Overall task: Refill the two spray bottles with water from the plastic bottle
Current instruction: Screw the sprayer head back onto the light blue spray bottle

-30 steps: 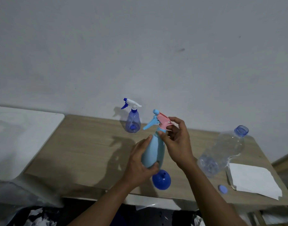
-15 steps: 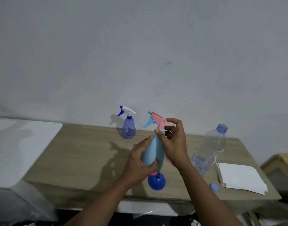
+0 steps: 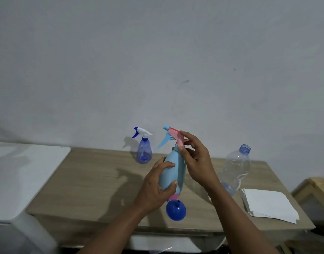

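Note:
A light blue spray bottle [image 3: 175,167] with a pink trigger head [image 3: 174,133] is held above the wooden table [image 3: 95,180]. My left hand [image 3: 155,187] grips its body. My right hand [image 3: 196,158] pinches the pink collar just under the head. A small clear blue spray bottle [image 3: 144,153] with a white and blue head stands at the back of the table. The clear plastic bottle [image 3: 237,167] stands uncapped to the right, partly hidden by my right forearm. A blue funnel [image 3: 175,210] lies on the table below the held bottle.
A stack of white paper sheets [image 3: 269,203] lies at the table's right front corner. A white surface [image 3: 20,176] adjoins the table on the left. A wooden crate [image 3: 317,191] stands to the right. A plain wall rises behind.
The camera has tilted up and shifted. My hands have kept their hold on the light blue spray bottle, with my right fingers shifting around the pink collar. The blue bottle cap has left the view.

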